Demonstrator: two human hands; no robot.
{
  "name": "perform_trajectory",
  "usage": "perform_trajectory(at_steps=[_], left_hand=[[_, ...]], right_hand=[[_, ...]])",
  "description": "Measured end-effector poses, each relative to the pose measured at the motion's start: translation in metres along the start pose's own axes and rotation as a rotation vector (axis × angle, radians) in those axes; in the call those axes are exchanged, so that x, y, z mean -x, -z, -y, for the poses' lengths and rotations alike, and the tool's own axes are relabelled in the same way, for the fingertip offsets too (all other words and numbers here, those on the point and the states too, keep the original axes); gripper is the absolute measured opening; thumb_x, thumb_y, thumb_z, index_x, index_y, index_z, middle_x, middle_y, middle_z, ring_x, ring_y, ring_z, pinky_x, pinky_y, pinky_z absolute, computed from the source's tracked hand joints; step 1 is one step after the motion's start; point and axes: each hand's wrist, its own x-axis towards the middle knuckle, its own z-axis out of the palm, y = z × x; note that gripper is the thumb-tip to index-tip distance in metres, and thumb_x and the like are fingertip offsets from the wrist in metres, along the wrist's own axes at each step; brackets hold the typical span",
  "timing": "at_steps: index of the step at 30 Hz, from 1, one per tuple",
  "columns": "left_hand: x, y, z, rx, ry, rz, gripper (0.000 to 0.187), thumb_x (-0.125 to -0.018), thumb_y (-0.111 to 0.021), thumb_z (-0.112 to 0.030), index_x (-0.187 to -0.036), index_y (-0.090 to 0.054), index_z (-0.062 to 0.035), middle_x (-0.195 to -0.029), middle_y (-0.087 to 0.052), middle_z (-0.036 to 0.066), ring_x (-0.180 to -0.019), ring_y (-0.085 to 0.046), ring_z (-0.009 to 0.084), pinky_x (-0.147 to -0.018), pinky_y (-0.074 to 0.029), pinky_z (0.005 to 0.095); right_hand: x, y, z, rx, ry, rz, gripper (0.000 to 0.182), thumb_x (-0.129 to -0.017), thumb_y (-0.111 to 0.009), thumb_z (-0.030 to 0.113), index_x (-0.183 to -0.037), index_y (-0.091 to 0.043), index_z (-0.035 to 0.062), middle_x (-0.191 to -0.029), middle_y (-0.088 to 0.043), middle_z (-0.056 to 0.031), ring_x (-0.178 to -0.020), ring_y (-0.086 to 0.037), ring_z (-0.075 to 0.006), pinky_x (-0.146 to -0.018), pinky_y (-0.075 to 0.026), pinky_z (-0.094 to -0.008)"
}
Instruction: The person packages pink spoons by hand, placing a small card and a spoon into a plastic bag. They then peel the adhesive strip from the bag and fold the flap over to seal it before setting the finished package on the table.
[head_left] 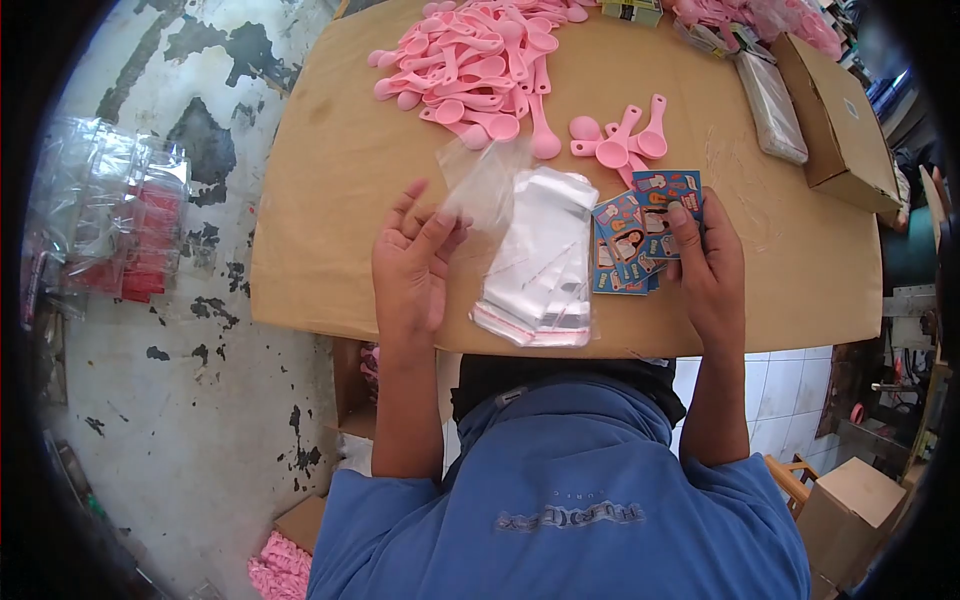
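Note:
My left hand (418,250) pinches a clear plastic bag (487,180), raised a little over the table. Beside it lies a stack of clear plastic bags (540,265) with a reddish strip along the near edge. In my right hand (712,255) is a blue printed card (665,187), thumb on its face. Under and left of that card, a small pile of similar cards (618,240) rests on the table. Just beyond the cards lie several pink measuring spoons (620,145). A large heap of the same pink spoons (480,65) covers the table's far left.
The brown table (330,230) has a rounded left edge. At the far right stand a cardboard box (835,120) and a pack of clear film (772,105). Packs of plastic bags (110,220) are off to the left. A carton (850,500) stands below right.

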Motion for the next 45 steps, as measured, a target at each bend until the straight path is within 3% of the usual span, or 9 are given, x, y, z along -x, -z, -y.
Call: perform_trajectory(at_steps=[6, 9, 12, 15, 24, 30, 36, 42, 45], left_hand=[[0.010, -0.007, -0.007, 0.201, 0.302, 0.214, 0.033, -0.103, -0.066, -0.009, -0.133, -0.057, 0.0024, -0.127, -0.069, 0.016, -0.111, -0.072, 0.0234, -0.098, -0.062, 0.0348], [0.014, -0.014, 0.002, 0.455, 0.324, 0.190, 0.033, -0.105, -0.062, -0.008, -0.136, -0.056, 0.0042, -0.131, -0.069, 0.020, -0.117, -0.071, 0.0279, -0.098, -0.063, 0.0356], [0.017, -0.037, 0.003, 0.674, 0.383, 0.034, 0.031, -0.105, -0.062, -0.008, -0.134, -0.060, 0.0017, -0.131, -0.070, 0.018, -0.123, -0.069, 0.0276, -0.103, -0.061, 0.0348], [0.014, -0.035, 0.013, 0.700, 0.359, 0.040, 0.031, -0.105, -0.064, -0.009, -0.134, -0.062, -0.0014, -0.131, -0.071, 0.015, -0.126, -0.067, 0.0259, -0.105, -0.060, 0.0342], [0.022, -0.059, 0.020, 0.359, 0.081, 0.016, 0.022, -0.105, -0.065, -0.011, -0.126, -0.065, -0.0048, -0.127, -0.073, 0.011, -0.123, -0.069, 0.0220, -0.105, -0.059, 0.0348], [0.027, -0.072, 0.024, 0.410, 0.083, 0.069, 0.025, -0.105, -0.064, -0.009, -0.130, -0.061, -0.0054, -0.133, -0.069, 0.013, -0.126, -0.067, 0.0248, -0.108, -0.057, 0.0400], [0.020, -0.068, 0.022, 0.448, 0.042, -0.008, 0.023, -0.104, -0.064, -0.007, -0.127, -0.062, -0.0064, -0.131, -0.070, 0.013, -0.126, -0.067, 0.0266, -0.105, -0.058, 0.0400], [0.023, -0.071, 0.023, 0.427, 0.016, 0.056, 0.019, -0.104, -0.066, -0.008, -0.123, -0.064, -0.0062, -0.126, -0.072, 0.013, -0.122, -0.069, 0.0251, -0.102, -0.059, 0.0388], [0.023, -0.073, 0.030, 0.417, 0.001, 0.080, 0.019, -0.104, -0.066, -0.009, -0.122, -0.063, -0.0051, -0.127, -0.072, 0.014, -0.117, -0.070, 0.0231, -0.101, -0.059, 0.0384]], right_hand=[[0.007, -0.019, 0.001, -0.133, 0.065, 0.093, 0.018, -0.105, -0.065, 0.014, -0.118, -0.064, 0.0017, -0.090, -0.066, 0.0013, -0.072, -0.056, -0.0032, -0.063, -0.047, -0.0213], [0.006, -0.024, 0.005, -0.174, 0.074, 0.102, 0.017, -0.104, -0.066, 0.011, -0.118, -0.063, 0.0012, -0.090, -0.065, 0.0010, -0.071, -0.055, -0.0030, -0.063, -0.047, -0.0214], [0.005, -0.026, 0.011, -0.221, 0.066, 0.087, 0.017, -0.104, -0.066, 0.012, -0.117, -0.063, 0.0014, -0.090, -0.065, 0.0013, -0.071, -0.055, -0.0028, -0.063, -0.047, -0.0210], [0.007, -0.028, 0.009, -0.205, 0.059, 0.119, 0.018, -0.104, -0.067, 0.013, -0.117, -0.063, 0.0017, -0.089, -0.064, 0.0020, -0.070, -0.054, -0.0024, -0.062, -0.046, -0.0201], [0.012, -0.030, 0.011, -0.285, -0.064, 0.335, 0.019, -0.104, -0.068, 0.016, -0.115, -0.063, 0.0009, -0.087, -0.064, 0.0009, -0.071, -0.058, -0.0029, -0.061, -0.046, -0.0200], [0.011, -0.045, 0.008, -0.348, -0.022, 0.197, 0.020, -0.104, -0.068, 0.015, -0.117, -0.061, 0.0011, -0.094, -0.067, -0.0012, -0.073, -0.060, -0.0048, -0.064, -0.049, -0.0209], [0.017, -0.042, 0.006, -0.358, 0.004, 0.119, 0.019, -0.105, -0.066, 0.014, -0.119, -0.060, 0.0009, -0.095, -0.067, -0.0014, -0.073, -0.060, -0.0046, -0.064, -0.049, -0.0210], [0.017, -0.038, 0.009, -0.305, -0.045, 0.280, 0.017, -0.105, -0.066, 0.014, -0.116, -0.062, 0.0011, -0.090, -0.064, 0.0009, -0.072, -0.058, -0.0034, -0.063, -0.047, -0.0204], [0.017, -0.047, 0.010, -0.328, -0.032, 0.231, 0.018, -0.104, -0.067, 0.014, -0.115, -0.064, 0.0005, -0.089, -0.064, 0.0005, -0.072, -0.058, -0.0038, -0.063, -0.047, -0.0207]])
